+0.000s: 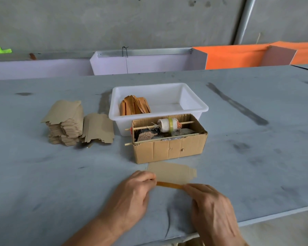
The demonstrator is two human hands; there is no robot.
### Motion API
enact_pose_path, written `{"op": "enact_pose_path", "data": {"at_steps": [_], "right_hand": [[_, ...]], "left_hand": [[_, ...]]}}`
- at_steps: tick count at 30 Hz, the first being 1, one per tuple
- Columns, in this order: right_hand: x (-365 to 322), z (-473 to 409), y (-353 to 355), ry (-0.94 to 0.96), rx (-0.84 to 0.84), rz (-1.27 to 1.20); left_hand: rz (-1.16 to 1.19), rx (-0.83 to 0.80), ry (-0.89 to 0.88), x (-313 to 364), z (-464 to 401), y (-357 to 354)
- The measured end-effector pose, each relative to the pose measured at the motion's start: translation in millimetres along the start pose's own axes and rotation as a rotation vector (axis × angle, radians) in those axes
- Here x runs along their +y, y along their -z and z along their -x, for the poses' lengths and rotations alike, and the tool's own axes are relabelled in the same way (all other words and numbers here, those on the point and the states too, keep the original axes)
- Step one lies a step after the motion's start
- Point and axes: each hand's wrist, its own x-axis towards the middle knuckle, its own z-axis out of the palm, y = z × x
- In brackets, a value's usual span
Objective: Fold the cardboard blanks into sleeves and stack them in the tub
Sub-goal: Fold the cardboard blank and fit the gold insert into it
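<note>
My left hand (132,194) and right hand (210,208) each pinch an end of the near flap of 1 cardboard blank (172,172), folding it up off the table (43,174). Just beyond my grip sits a cardboard box (169,148), behind it the tub (194,105) holding sleeves (134,105). The blank stack (66,121) lies far left of it.
</note>
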Motion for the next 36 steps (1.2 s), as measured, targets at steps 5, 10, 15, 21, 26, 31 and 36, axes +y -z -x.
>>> {"op": "enact_pose_path", "data": {"at_steps": [5, 10, 15, 21, 26, 31, 36], "right_hand": [[9.7, -13.5, 9.0, -0.14, -0.032, -0.073], [14.2, -38.3, 1.6, -0.15, -0.196, -0.079], [11.7, -59.2, -2.2, -0.136, -0.429, -0.048], [15.9, -65.8, 0.7, -0.103, -0.505, -0.065], [17.8, -65.0, 1.7, -0.087, -0.465, -0.068], [17.8, -67.8, 4.4, -0.056, -0.51, -0.075], [18.1, -70.5, 2.2, -0.018, -0.535, -0.072]], "left_hand": [[0.001, -0.011, 0.012, 11.9, 13.2, 2.3], [0.028, 0.008, -0.033, 23.0, 20.2, 4.7], [-0.01, 0.048, 0.225, 8.7, -6.8, 6.9], [-0.115, -0.129, 0.345, 5.5, -38.9, -0.5], [-0.098, -0.161, 0.445, 9.3, -49.6, 0.8], [-0.115, -0.214, 0.487, 9.8, -54.9, 8.1], [-0.044, -0.23, 0.519, 11.0, -54.5, 8.9]]}}
